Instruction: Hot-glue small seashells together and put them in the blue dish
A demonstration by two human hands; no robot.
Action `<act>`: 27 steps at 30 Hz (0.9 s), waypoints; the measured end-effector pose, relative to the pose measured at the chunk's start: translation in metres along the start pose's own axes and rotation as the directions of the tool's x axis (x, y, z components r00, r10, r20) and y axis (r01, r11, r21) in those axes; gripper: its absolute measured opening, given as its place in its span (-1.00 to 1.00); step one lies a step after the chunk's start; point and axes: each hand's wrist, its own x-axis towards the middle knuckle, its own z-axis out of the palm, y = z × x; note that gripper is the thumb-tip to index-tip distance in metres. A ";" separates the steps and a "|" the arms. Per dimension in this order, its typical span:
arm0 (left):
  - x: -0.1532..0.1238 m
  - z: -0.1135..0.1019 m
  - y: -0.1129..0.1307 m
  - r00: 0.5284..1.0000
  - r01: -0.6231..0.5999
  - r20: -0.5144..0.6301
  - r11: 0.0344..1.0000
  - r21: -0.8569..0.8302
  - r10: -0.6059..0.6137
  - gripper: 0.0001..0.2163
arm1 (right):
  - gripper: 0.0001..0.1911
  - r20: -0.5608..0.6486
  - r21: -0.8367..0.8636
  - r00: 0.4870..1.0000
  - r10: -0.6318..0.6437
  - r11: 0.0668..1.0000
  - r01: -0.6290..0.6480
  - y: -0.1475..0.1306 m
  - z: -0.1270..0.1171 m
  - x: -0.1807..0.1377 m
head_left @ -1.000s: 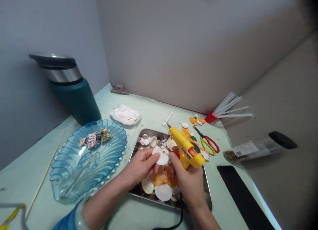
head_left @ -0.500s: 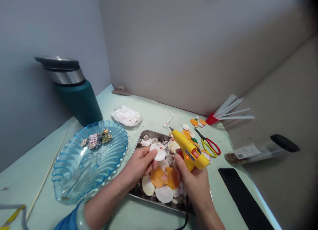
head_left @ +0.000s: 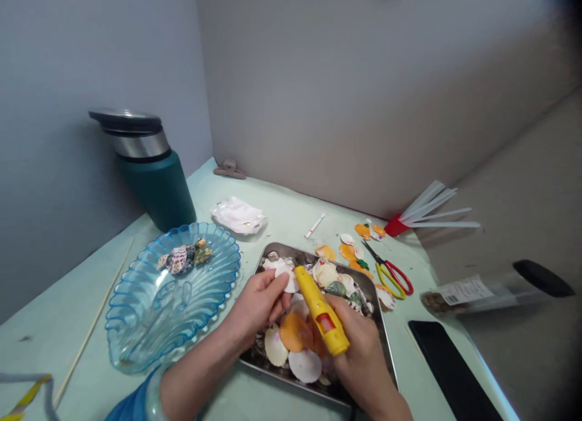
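Note:
Over a metal tray [head_left: 386, 342] full of shells, my left hand [head_left: 261, 303] pinches a white seashell [head_left: 286, 276] between thumb and fingers. My right hand [head_left: 361, 348] is wrapped round a yellow glue gun [head_left: 318, 306]. The gun's nozzle end points at the white shell, right at its edge; whether it touches I cannot tell. Orange shells [head_left: 295, 331], a cream shell [head_left: 276, 346] and a pale round shell [head_left: 305, 366] lie in the tray below my hands. The gun's trigger is hidden by my fingers.
A blue scalloped dish [head_left: 131, 306] holding small shells stands left, before a teal bottle [head_left: 157, 187]. Scissors [head_left: 391, 272], orange shell pieces [head_left: 348, 252], glue sticks in a red cup [head_left: 398, 225], a clear tube [head_left: 482, 293] and a black flat object [head_left: 448, 366] are at right.
My right hand has turned the glue gun and brought its nozzle down to the white shell. The shell stays in my left hand. The whole view has shifted slightly.

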 end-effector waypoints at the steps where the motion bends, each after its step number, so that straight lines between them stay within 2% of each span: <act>1: 0.000 0.000 0.000 1.000 0.002 0.002 1.000 -0.001 -0.002 -0.61 | -0.84 -0.007 -0.019 1.000 -0.021 1.000 0.021 0.000 0.000 0.000; 6: 0.001 0.000 0.000 1.000 0.011 -0.010 1.000 0.004 -0.011 -0.61 | -0.82 -0.035 -0.072 0.997 -0.065 0.995 0.062 0.004 0.002 0.000; 14: 0.000 -0.001 -0.001 1.000 0.024 -0.008 0.999 -0.033 -0.025 -0.53 | -0.79 0.028 -0.257 0.989 -0.146 0.955 0.149 0.001 0.003 0.003; 20: -0.001 0.000 0.000 1.000 0.005 -0.015 0.998 -0.056 -0.006 -0.54 | -0.77 0.014 -0.281 0.987 -0.160 0.947 0.157 0.002 0.002 0.002; 24: 0.000 0.000 0.000 1.000 0.023 -0.019 0.999 -0.046 -0.024 -0.53 | -0.74 0.067 -0.305 0.987 -0.148 0.939 0.161 0.004 0.003 0.000; 27: 0.002 -0.001 -0.001 1.000 0.017 -0.021 0.999 -0.042 -0.018 -0.53 | -0.69 0.041 -0.306 0.987 -0.156 0.938 0.161 0.004 0.002 -0.001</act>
